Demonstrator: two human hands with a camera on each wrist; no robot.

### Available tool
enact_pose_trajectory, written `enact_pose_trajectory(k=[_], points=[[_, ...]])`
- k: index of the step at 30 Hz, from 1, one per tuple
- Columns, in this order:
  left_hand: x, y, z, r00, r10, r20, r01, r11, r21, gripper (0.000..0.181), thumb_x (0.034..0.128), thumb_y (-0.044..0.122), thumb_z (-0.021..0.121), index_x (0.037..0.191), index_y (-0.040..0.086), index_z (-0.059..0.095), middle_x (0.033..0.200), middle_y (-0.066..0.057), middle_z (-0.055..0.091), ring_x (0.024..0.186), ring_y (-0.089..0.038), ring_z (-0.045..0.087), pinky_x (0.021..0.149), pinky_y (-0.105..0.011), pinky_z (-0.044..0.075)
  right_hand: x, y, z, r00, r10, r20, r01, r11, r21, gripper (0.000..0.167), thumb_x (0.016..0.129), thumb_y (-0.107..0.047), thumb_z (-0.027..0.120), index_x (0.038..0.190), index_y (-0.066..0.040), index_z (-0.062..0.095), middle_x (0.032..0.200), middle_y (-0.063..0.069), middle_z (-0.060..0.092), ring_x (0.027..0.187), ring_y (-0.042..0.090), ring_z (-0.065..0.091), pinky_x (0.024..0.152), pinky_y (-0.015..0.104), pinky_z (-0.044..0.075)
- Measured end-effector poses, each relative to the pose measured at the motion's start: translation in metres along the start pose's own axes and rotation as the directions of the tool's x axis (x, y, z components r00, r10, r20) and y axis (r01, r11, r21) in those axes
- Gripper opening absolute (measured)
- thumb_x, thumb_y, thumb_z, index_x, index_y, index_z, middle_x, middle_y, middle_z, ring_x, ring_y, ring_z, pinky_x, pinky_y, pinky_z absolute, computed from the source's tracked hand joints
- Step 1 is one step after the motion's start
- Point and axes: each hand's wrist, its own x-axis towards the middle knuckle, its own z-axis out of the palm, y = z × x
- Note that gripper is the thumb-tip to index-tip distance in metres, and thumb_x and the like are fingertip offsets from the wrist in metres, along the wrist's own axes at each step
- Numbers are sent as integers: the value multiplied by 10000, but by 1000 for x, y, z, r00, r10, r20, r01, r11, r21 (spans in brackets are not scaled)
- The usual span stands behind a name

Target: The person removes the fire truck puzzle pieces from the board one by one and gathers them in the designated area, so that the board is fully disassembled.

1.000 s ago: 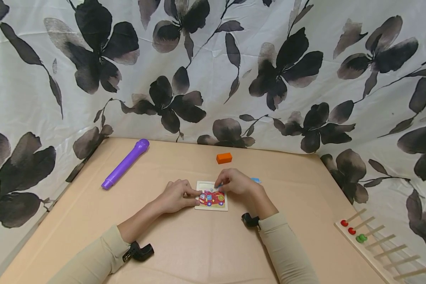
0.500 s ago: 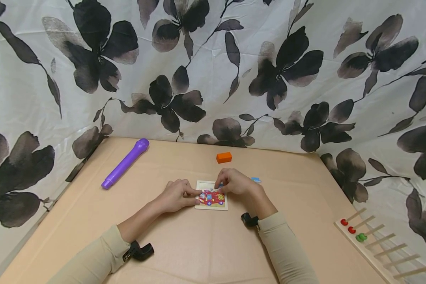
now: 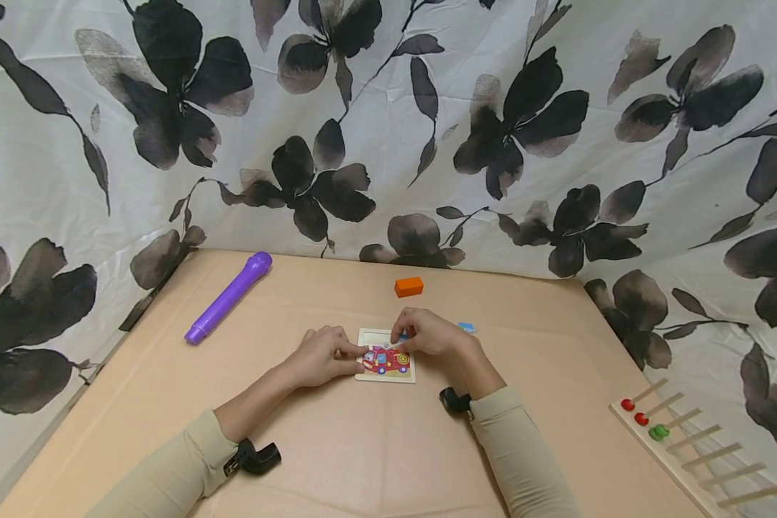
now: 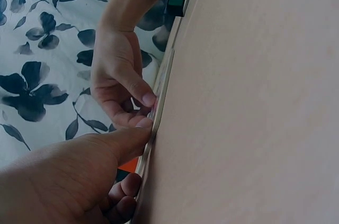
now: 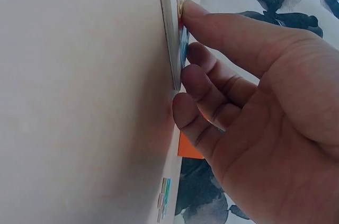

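Note:
A small picture puzzle (image 3: 386, 363) with a red vehicle in a pale frame lies flat on the table in the head view. At its left edge, my left hand (image 3: 324, 357) holds the frame between thumb and fingers. My right hand (image 3: 430, 331) is over the upper right part, pinching a blue puzzle piece (image 5: 184, 46) against the board. Most of that piece is hidden behind the fingers. In the right wrist view the thumb (image 5: 193, 11) touches the picture and the fingertips are by the frame's corner. A light blue puzzle piece (image 3: 467, 327) lies just beyond the right wrist.
Behind the puzzle sits an orange block (image 3: 409, 287). A purple tube with a rounded end (image 3: 229, 298) lies at the back left. To the right is a wooden peg board (image 3: 680, 460) with red and green pieces on some pegs. A flowered cloth (image 3: 388, 129) hangs behind the table.
Both hands stay at the puzzle in nearly the same place. The right fingers shift only very slightly over its upper part.

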Motion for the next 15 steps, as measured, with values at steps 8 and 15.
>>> enact_pose_trajectory(k=[8, 15], points=[[-1, 2, -1, 1000, -2, 1, 2, 1000, -12, 366, 891, 417, 810, 1221, 259, 786, 875, 84, 603, 817, -142, 496, 752, -362, 274, 0, -3, 0, 1000, 8, 16, -8, 1000, 2, 76, 916, -121, 798, 977, -146, 760, 1023, 59, 618, 908, 191, 527, 812, 277, 457], [-1, 2, -1, 1000, 1, -2, -1, 1000, -12, 359, 887, 404, 817, 1214, 258, 789, 854, 119, 588, 811, -141, 497, 747, -360, 277, 0, -3, 0, 1000, 6, 16, -6, 1000, -11, 84, 920, -109, 791, 982, -154, 757, 1033, 45, 633, 944, 198, 523, 857, 303, 461]])
